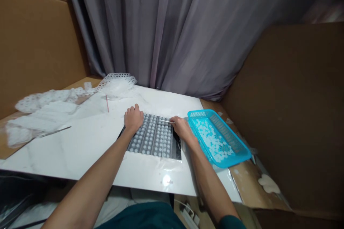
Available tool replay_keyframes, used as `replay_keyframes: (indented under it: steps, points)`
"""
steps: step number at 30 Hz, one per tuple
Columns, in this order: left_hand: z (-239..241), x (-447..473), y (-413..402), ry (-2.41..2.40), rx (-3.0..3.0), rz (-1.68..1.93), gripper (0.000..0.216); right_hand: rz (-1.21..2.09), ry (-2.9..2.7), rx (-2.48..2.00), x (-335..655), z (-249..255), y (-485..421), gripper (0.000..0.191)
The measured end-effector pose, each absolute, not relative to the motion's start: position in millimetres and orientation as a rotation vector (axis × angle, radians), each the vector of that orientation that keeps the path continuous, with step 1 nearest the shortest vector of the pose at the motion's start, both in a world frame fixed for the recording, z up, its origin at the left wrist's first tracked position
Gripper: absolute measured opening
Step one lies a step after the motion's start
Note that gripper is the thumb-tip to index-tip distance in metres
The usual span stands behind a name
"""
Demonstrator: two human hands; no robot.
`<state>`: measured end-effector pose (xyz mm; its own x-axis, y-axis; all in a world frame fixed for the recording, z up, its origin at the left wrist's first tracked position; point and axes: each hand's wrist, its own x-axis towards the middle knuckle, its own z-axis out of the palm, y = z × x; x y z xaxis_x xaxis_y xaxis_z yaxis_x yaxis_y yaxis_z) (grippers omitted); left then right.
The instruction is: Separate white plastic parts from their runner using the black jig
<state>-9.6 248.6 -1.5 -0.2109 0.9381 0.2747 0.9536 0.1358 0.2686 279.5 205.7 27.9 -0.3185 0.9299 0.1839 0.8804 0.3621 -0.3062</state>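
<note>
A dark sheet with rows of round whitish discs (152, 136) lies on the white table, with clear plastic film along its near edge. My left hand (133, 118) is at its upper left corner, fingers bent over the edge; the fingertips are hidden. At the upper right of the sheet, my right hand (181, 127) is closed around a thin silvery tool, apparently tweezers (167, 121), which points left over the discs. Just right of that hand stands a blue plastic basket (236, 139) holding many small white pieces (212, 139).
Perforated white sheets (116, 82) and crumpled white material (43, 114) lie at the left and back. A thin red stick (107, 103) and a long pointed metal tool (56, 131) rest on the table (94, 143). Cardboard walls (290, 114) flank both sides; a grey curtain (150, 25) hangs behind.
</note>
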Motion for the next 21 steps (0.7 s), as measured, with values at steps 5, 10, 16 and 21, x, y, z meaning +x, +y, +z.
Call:
replay_keyframes:
  steps: [5,10,16,21]
  points:
    - [0,-10,247,-2.337,-1.959,-0.620,0.039,0.136,-2.319,-1.629,278,27,204,0.024]
    - [1,-8,244,-2.329,-1.958,-0.643,0.042,0.070,-2.337,-1.621,276,26,205,0.022]
    - [0,-8,245,-2.338,-1.955,-0.648,0.042,0.044,-2.346,-1.607,271,24,208,0.022]
    - [-4,-11,247,-2.319,-1.959,-0.620,0.042,0.058,-2.337,-1.586,269,20,211,0.019]
